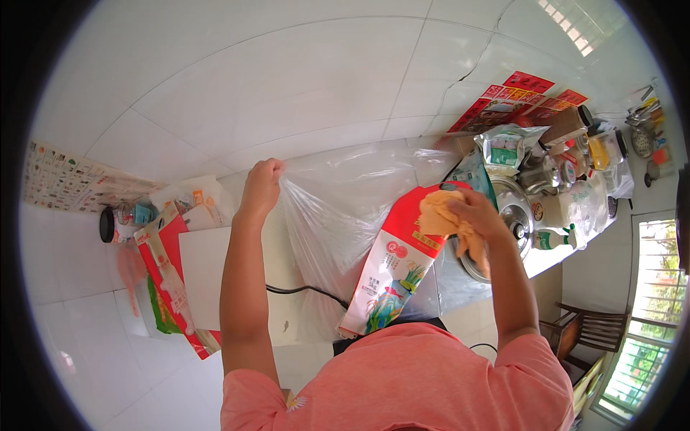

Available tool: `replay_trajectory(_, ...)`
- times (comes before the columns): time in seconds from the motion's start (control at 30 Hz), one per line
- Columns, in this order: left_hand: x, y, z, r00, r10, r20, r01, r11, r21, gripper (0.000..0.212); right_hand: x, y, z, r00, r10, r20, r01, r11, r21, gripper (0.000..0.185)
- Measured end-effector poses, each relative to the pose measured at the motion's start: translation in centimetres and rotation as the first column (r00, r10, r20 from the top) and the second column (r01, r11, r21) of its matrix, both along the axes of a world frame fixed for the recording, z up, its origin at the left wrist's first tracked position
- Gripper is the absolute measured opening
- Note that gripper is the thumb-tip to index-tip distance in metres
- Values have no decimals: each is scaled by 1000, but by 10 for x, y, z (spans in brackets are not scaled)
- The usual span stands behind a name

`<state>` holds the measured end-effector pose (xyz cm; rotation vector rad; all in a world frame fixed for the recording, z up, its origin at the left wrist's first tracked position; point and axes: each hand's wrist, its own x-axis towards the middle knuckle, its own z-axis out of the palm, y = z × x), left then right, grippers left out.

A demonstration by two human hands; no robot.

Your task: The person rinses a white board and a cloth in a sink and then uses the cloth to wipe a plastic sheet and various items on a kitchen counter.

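My left hand (pixel 262 180) pinches the upper corner of a clear plastic sheet (pixel 345 199) and pulls it up into folds. The sheet spreads across the counter along the tiled wall. In my right hand (pixel 478 213) is a crumpled orange cloth (pixel 441 211), held above the top end of a red and white rice bag (pixel 392 258). The bag lies tilted on the sheet, printed with fish and plants, its lower end close to my body. A black cable (pixel 307 288) runs from the left under the sheet towards the bag.
At right stand a lidded steel pot (pixel 509 199), a spray bottle (pixel 555 238), a foil pouch (pixel 509 145) and several jars. At left are a white board (pixel 202 280), red packaging (pixel 170 269) and a black-lidded jar (pixel 110 225). A wooden chair (pixel 598 328) stands beyond the counter's right end.
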<state>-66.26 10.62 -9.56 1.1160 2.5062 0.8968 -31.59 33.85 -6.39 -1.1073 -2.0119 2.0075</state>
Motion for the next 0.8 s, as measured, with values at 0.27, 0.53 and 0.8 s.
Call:
replay_trajectory(0.27,-53,-12,-114,954,240,181,-229,970,-75,12,-87,5,-122,988,-143,56,97,864,493,30)
replay_trajectory(0.53,-49,8,-144,812,152,563,-236,969,78,16,-125,-54,-136,809,425,405,-561,357,747,25)
replay_trajectory(0.8,-48,24,-152,699,340,629,-507,856,100,24,-71,-85,-148,616,468,634,-772,196,605,20)
